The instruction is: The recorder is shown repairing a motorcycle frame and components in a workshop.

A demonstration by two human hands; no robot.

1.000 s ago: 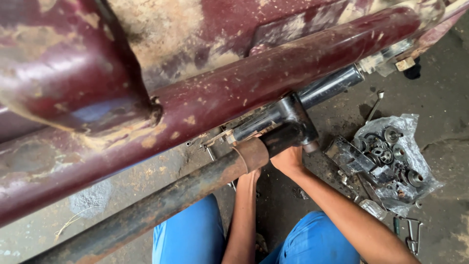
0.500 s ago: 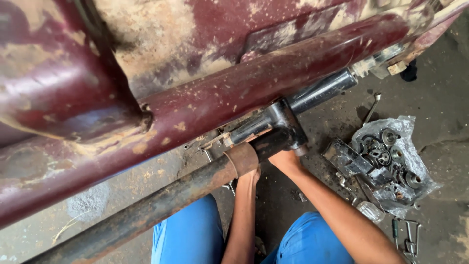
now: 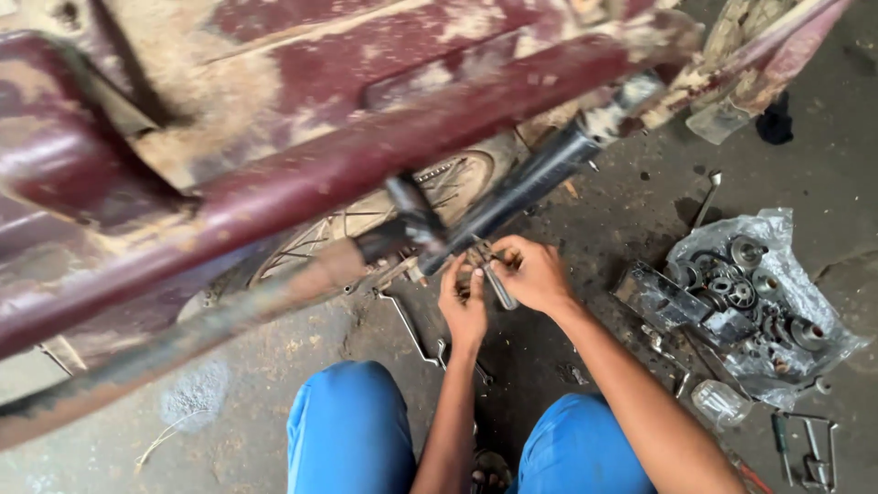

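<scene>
The work in hand sits at centre frame, where both hands meet just below the black tube [image 3: 530, 178] that runs from centre toward the upper right under the maroon frame [image 3: 366, 155].

Grip state:
- The right hand [image 3: 535, 274] is closed around a slim metal tool [image 3: 498, 285], whose shaft angles down and out of the fist.
- The left hand [image 3: 464, 306] has its fingers curled up against the small fitting [image 3: 476, 261] at the lower end of the tube. Whether it pinches a part there cannot be told; the spot is small and blurred.

Progress, as judged from the layout:
- The machine appears well stripped down. Many removed parts already lie off it at right.
- The fitting at the tube end is not yet free; both hands are on it, so this step reads as under way, not complete.
- A bent wrench [image 3: 410, 329] lies on the floor [image 3: 229, 412] just left of the left forearm, not in use.
- A spoked wheel [image 3: 384, 220] shows behind the frame, left of the hands.

Containers and contents:
- A clear plastic sheet [image 3: 814, 284] at right serves as a parts tray. On it lie gears [image 3: 745, 274], round metal pieces and a dark block-shaped casing [image 3: 663, 302] at its left edge.
- A small clear jar [image 3: 718, 401] lies on the floor below the sheet; its contents cannot be told.
- Loose hand tools [image 3: 805, 448] lie at lower right, apart from the sheet.
</scene>
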